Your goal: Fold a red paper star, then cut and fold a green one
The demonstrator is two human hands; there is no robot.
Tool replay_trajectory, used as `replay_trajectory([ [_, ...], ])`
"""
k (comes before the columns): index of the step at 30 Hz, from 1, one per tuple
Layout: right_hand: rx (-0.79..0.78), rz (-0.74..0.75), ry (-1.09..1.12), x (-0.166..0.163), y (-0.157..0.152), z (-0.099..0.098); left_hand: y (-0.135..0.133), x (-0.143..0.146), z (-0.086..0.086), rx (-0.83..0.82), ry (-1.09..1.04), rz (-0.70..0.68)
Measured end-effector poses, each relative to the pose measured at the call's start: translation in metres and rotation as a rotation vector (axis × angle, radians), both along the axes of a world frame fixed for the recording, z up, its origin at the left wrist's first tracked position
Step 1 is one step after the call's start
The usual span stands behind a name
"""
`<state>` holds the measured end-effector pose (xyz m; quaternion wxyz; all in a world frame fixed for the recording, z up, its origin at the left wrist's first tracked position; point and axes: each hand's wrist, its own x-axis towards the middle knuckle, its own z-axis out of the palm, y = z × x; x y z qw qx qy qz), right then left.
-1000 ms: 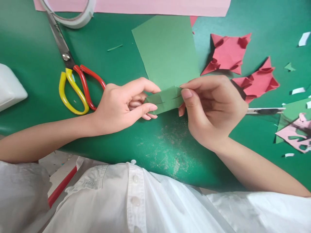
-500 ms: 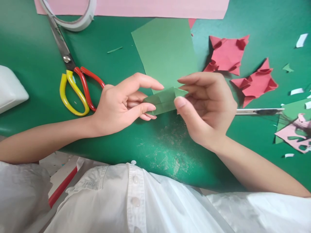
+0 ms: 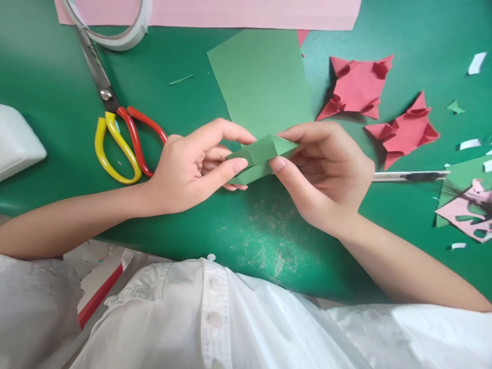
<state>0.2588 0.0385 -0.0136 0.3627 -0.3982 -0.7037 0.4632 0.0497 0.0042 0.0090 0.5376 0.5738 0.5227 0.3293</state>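
At far left we see a white plastic container (image 3: 21, 143), then scissors (image 3: 111, 104) with yellow and red handles, their blade tips meeting a tape roll (image 3: 134, 35). Our left hand (image 3: 188, 169) grips the left end of a folded green paper strip (image 3: 262, 150), thumb in front, fingers behind. We have the strip between both hands, just in front of a green paper sheet (image 3: 265, 82). Our right hand (image 3: 330, 174) pinches its right end between thumb and forefinger. Beyond lie two red folded-paper pieces (image 3: 361, 84) and a pink paper cutout (image 3: 451, 209).
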Motion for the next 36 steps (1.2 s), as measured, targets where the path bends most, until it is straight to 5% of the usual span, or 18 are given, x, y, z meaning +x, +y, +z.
replay_trajectory([
  [8, 0.175, 0.084, -0.016, -0.001, 0.003, 0.002, 0.003, -0.003, -0.002, 0.227, 0.212, -0.052],
  [15, 0.161, 0.071, -0.069, 0.000, 0.001, 0.003, 0.005, -0.002, -0.002, 0.288, 0.221, -0.059],
  [24, 0.250, 0.064, -0.162, 0.001, 0.001, 0.004, 0.000, 0.000, -0.004, 0.198, 0.259, -0.099],
  [36, 0.516, 0.146, -0.411, 0.002, 0.001, -0.002, -0.015, -0.005, -0.016, 0.883, 0.793, -0.235],
])
